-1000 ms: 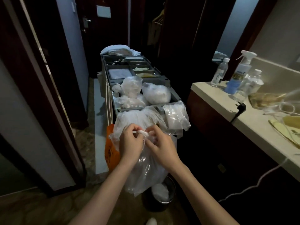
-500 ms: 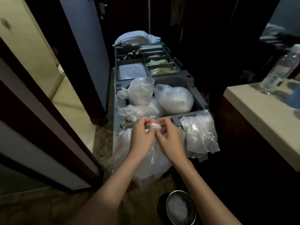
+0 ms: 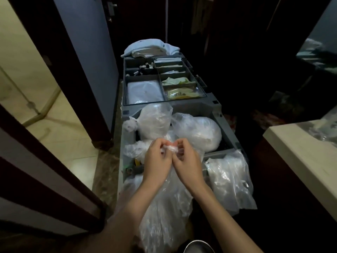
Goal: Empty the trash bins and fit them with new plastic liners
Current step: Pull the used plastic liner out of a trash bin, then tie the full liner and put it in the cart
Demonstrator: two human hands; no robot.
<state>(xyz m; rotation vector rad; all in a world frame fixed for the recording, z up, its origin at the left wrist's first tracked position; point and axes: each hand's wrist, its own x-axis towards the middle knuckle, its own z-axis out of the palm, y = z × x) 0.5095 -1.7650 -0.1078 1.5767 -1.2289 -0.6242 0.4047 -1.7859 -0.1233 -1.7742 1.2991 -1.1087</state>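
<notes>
I find both hands raised together over the near end of the cart. The left hand and the right hand each pinch the gathered neck of a clear bag, fingers curled tight round the bunched plastic and knuckles almost touching. The bag hangs straight down below the wrists, between the forearms, its belly full of pale crumpled waste. I judge the step in hand to be knotting — the neck is twisted, but I cannot tell whether a knot has formed. Just beyond the fingertips, in the cart's open compartment, lie two tied bags (presumably from other bins, though that is inference). To the right of the right hand a loose sack hangs off the cart's edge. Below the right forearm, at the bottom margin, a sliver of round rim shows, which I take for the bin; whether it holds a liner is not visible. Assessment: emptying appears done for this bin and sealing is under way. Outstanding are setting the bag on the cart and fitting a fresh liner — neither hand holds a new one.
</notes>
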